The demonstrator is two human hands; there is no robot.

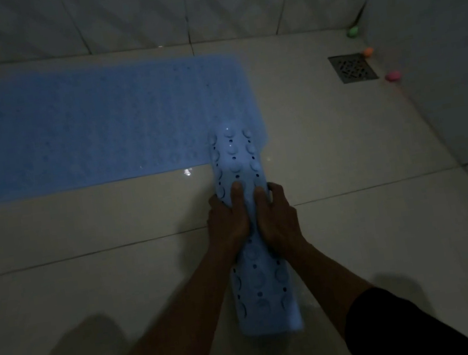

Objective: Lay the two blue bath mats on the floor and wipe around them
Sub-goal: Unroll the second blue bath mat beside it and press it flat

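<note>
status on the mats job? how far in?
Done: first blue mat lies flat on the floor by the wall. In hand: second mat, still rolled or folded with its suction cups showing, gripped by left hand and right hand, far end at the first mat's corner. Left: spread it out, then wipe around both; no cloth is in view.

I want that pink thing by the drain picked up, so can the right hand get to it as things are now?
Probably not right away. The right hand grips the rolled blue bath mat together with the left hand. The bare floor toward the pink object beside the drain looks unobstructed.
</note>
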